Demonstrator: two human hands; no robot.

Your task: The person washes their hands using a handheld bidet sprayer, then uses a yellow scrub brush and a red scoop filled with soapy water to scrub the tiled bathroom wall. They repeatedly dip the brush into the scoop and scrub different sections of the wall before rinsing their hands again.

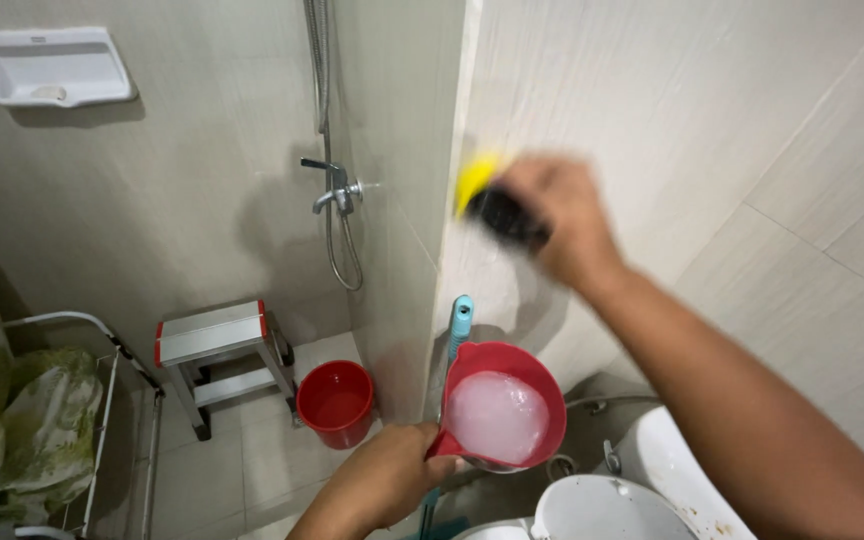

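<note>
1. Scrub brush (492, 205), yellow with a dark body, sits pressed against the pale tiled wall (712, 120) near the wall's outer corner; image of it is motion-blurred, so bristle detail cannot be made out.
2. Right hand (562, 225) is clenched around the brush, fingers wrapped over its dark back; forearm runs down to the lower right.
3. Left hand (387, 475) grips the handle of a red dipper (502, 410); dipper is held upright below the brush, filled with cloudy, foamy water.
4. Just behind the dipper: a light-blue handle (461, 320) stands against the wall corner, partly hidden by the dipper.
5. Below: white toilet (632, 500), lid down; it stands between the person and the wall base.
6. Further left, on the floor: red bucket (335, 402); beside it a small step stool (214, 345) with red trim.
7. On the far wall: shower tap (337, 190) with hose; white soap holder (50, 65) at upper left.
8. Left edge: leaf-patterned cloth (12, 420) on a wire rack.
</note>
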